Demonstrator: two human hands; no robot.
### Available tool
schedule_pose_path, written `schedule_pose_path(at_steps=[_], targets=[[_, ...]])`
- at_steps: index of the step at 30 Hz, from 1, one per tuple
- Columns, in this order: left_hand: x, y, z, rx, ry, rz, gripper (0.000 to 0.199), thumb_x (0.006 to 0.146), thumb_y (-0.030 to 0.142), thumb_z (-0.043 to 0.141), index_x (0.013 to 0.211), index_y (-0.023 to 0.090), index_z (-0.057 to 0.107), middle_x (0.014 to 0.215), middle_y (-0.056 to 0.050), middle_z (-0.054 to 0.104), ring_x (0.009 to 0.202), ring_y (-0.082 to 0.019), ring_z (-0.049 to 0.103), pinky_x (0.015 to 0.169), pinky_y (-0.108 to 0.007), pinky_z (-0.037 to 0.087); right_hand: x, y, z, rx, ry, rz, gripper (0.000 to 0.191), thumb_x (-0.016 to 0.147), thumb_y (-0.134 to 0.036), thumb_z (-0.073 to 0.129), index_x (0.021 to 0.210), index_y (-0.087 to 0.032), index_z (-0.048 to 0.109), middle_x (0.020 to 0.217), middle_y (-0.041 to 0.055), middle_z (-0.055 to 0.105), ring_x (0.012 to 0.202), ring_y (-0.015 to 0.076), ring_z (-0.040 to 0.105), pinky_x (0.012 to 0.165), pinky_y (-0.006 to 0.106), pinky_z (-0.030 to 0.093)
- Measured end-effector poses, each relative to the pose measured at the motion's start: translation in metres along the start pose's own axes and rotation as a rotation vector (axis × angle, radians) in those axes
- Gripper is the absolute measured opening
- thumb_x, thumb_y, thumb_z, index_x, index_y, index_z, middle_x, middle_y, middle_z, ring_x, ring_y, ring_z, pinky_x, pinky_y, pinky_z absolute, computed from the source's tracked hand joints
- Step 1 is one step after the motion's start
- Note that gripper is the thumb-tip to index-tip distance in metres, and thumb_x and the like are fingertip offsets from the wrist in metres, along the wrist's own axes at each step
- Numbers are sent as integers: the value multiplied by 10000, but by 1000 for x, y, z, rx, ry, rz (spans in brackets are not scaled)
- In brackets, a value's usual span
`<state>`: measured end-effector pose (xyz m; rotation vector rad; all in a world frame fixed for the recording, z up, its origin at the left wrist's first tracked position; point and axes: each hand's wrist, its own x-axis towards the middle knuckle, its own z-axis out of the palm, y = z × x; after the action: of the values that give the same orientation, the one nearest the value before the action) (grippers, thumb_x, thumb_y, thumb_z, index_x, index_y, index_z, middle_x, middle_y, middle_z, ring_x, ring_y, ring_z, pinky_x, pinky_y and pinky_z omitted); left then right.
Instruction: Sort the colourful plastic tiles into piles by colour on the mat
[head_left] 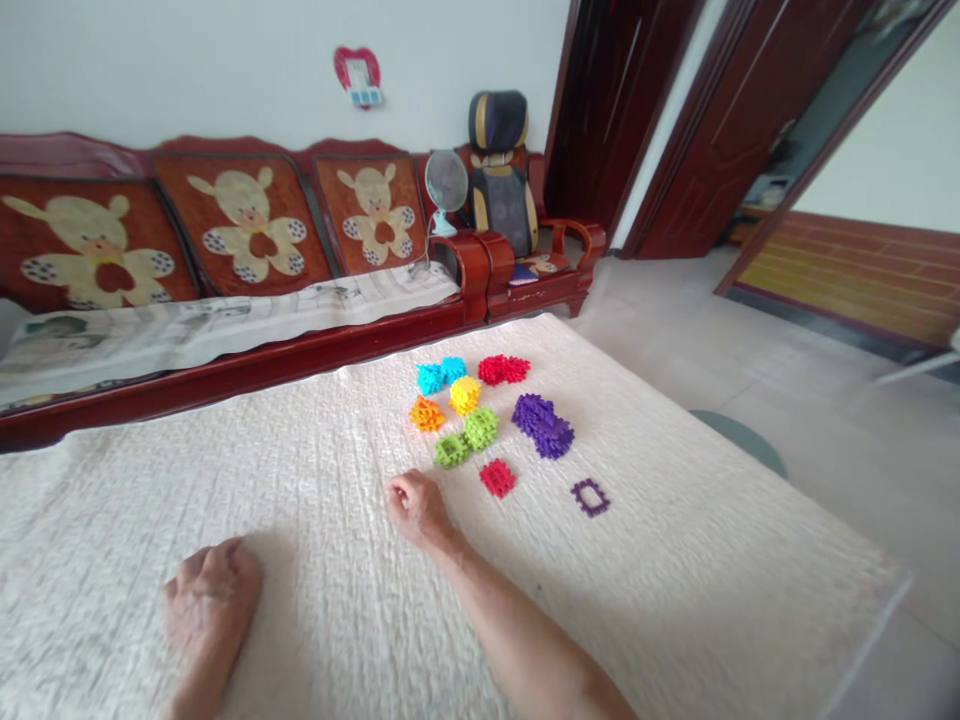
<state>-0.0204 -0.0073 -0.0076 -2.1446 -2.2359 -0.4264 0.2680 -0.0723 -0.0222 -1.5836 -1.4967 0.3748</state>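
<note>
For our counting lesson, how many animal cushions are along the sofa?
3: left cushion, middle cushion and right cushion near the fan. Others may be beyond the picture's left edge.

1. Left hand (214,595): fingertips out of sight beneath it.
2. Right forearm (525,620): cut off by the bottom edge.
3. Purple pile (543,426): lower pieces partly hidden.
4. Sofa (300,353): cut off at left.
</note>
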Motion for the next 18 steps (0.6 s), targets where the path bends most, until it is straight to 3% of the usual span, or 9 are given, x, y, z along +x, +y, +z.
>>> schedule_pose_path(at_steps=[5, 8, 13, 15, 18], targets=[[-2, 8, 5, -35, 27, 17, 376, 892, 377, 347, 1066, 217, 641, 1193, -121, 653, 1163, -311, 579, 1052, -503, 449, 1, 0, -1, -16, -9, 10, 147, 871, -126, 524, 836, -218, 633, 821, 38, 682, 793, 169, 645, 752, 278, 496], [-7, 38, 10, -131, 104, 84, 415, 910, 435, 364, 1139, 212, 630, 1327, -144, 592, 1219, -310, 559, 1079, -502, 439, 1, -1, -2, -22, -26, 19, 143, 886, -152, 517, 854, -241, 624, 839, 30, 685, 812, 186, 653, 763, 298, 508], [-17, 92, 13, -150, 37, 154, 425, 929, 387, 390, 1200, 158, 624, 1363, -169, 572, 1282, -346, 501, 1043, -533, 444, 0, -3, -3, -35, -34, 34, 139, 895, -156, 511, 858, -238, 617, 834, 26, 679, 814, 183, 649, 774, 292, 501], [-17, 97, 14, -124, 19, 173, 411, 944, 394, 392, 1196, 168, 626, 1334, -145, 593, 1262, -336, 506, 1045, -513, 436, 0, -4, -3, -43, -34, 35, 131, 893, -150, 518, 859, -226, 620, 834, 30, 678, 815, 179, 648, 776, 283, 494], [-9, 86, 15, -83, 25, 248, 409, 957, 412, 397, 1203, 174, 621, 1337, -139, 591, 1213, -314, 536, 1066, -477, 410, 0, -4, -3, -55, -30, 35, 123, 877, -135, 538, 856, -218, 625, 833, 26, 679, 811, 173, 647, 761, 265, 485]])
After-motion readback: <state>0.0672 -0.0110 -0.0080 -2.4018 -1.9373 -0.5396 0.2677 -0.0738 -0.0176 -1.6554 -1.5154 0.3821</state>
